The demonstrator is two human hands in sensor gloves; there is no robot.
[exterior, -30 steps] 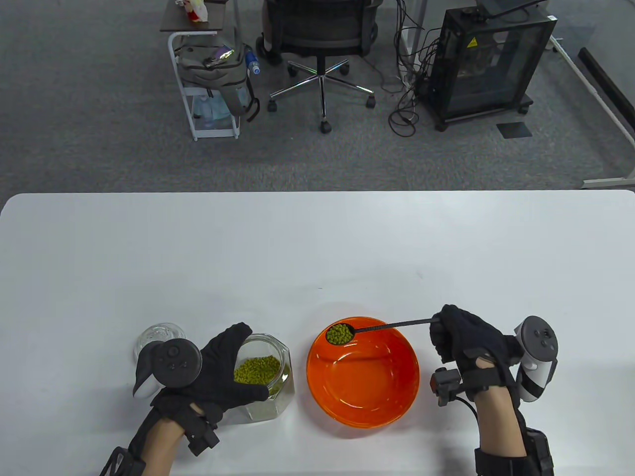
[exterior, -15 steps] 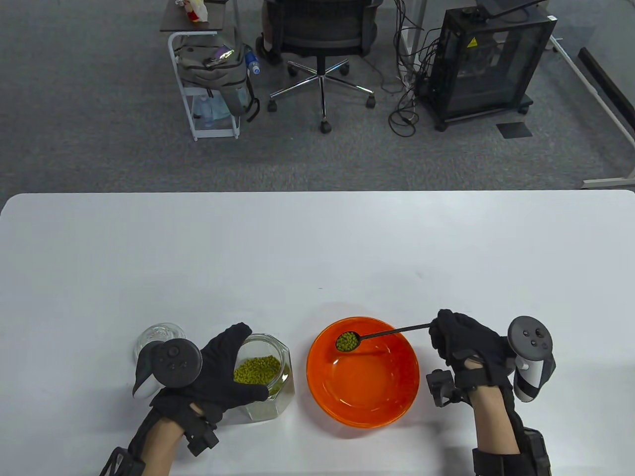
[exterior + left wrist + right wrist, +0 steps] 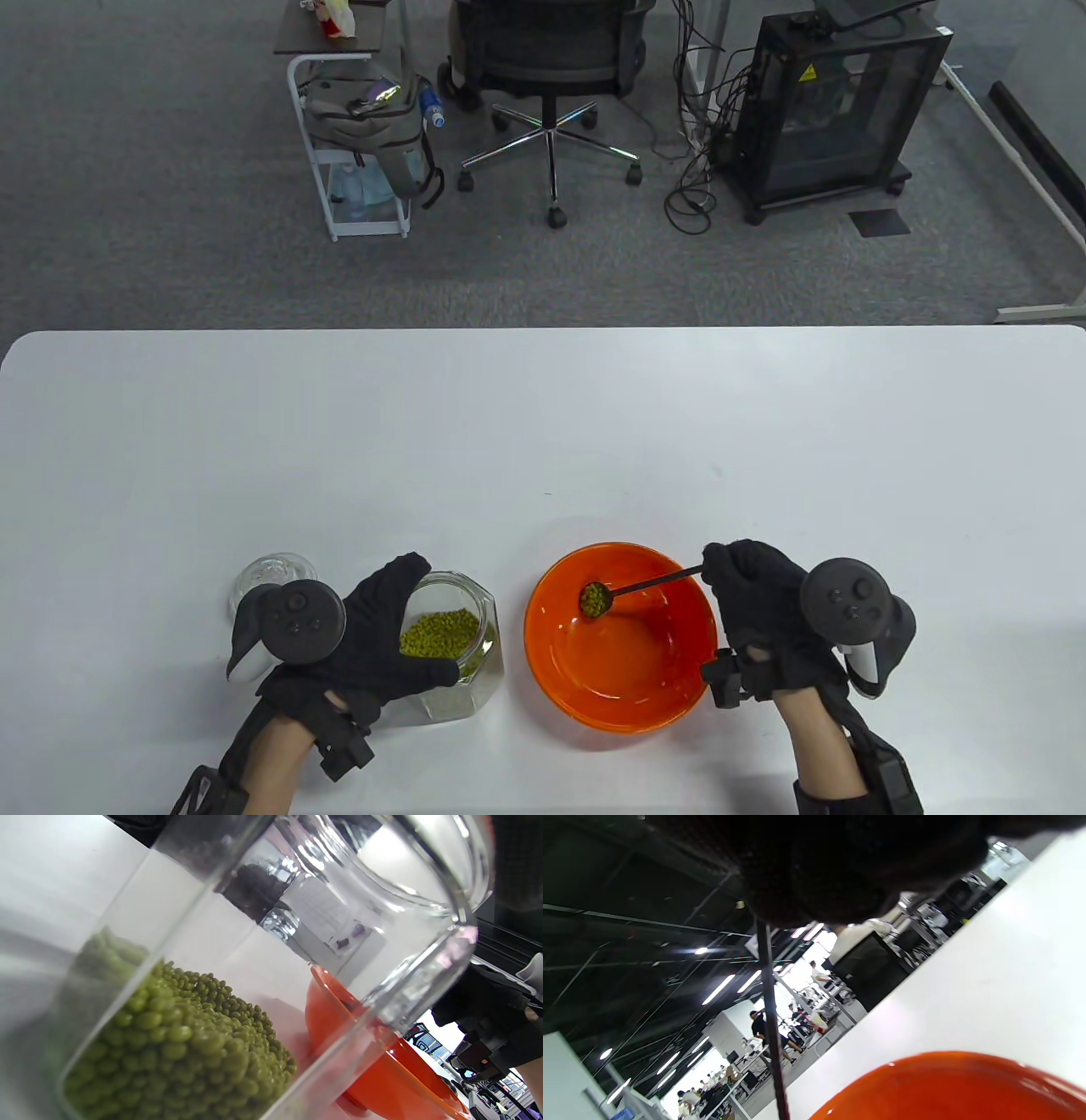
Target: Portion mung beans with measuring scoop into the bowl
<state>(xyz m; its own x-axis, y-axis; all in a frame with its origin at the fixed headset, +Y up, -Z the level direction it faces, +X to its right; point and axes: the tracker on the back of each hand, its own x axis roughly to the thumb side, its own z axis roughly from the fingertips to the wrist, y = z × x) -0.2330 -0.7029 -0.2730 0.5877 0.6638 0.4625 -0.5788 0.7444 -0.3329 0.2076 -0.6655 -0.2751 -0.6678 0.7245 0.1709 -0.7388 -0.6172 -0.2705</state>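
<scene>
An orange bowl (image 3: 653,692) sits near the table's front edge, right of centre. My right hand (image 3: 751,594) grips the thin black handle of a measuring scoop (image 3: 595,598), whose head, full of green mung beans, hangs low inside the bowl. Left of the bowl stands an open glass jar (image 3: 462,671) partly filled with mung beans (image 3: 437,634), and my left hand (image 3: 386,628) holds it round the side. The left wrist view shows the jar (image 3: 297,899) and its beans (image 3: 191,1043) close up, with the bowl (image 3: 382,1077) behind. In the right wrist view the scoop handle (image 3: 770,1018) runs down toward the bowl's rim (image 3: 950,1086).
The jar's glass lid (image 3: 267,573) lies on the table just left of my left hand. Beyond the table's far edge are an office chair (image 3: 547,59), a small cart with a bag (image 3: 361,119) and a black cabinet (image 3: 836,102) on the carpet.
My right hand has moved left and toward me, carrying the loaded scoop from the bowl's far-left rim down into the bowl. The left hand and jar have stayed still.
</scene>
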